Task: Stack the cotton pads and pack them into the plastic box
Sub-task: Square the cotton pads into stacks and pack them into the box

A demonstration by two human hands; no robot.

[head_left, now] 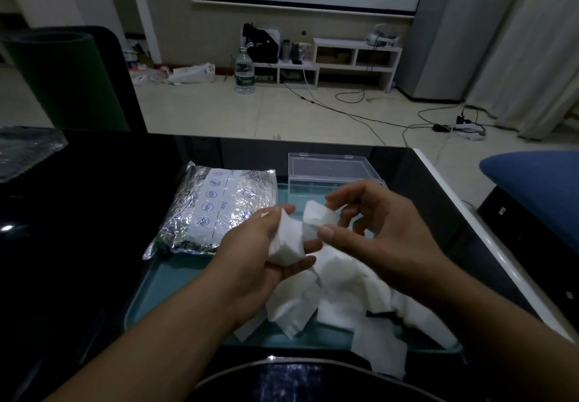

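My left hand (266, 245) gripping a stack of pads (286, 242), my right hand (369, 223) pinching one pad (316, 217) just beside it, loose pads (338, 295) below, plastic box (332, 170) beyond

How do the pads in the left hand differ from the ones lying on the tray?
The pads in the left hand are gathered into one compact stack, gripped and lifted off the tray. The loose pads on the tray lie scattered and overlapping at odd angles, some hanging over its near edge, with no hand gripping them. Both are white, square cotton pads.
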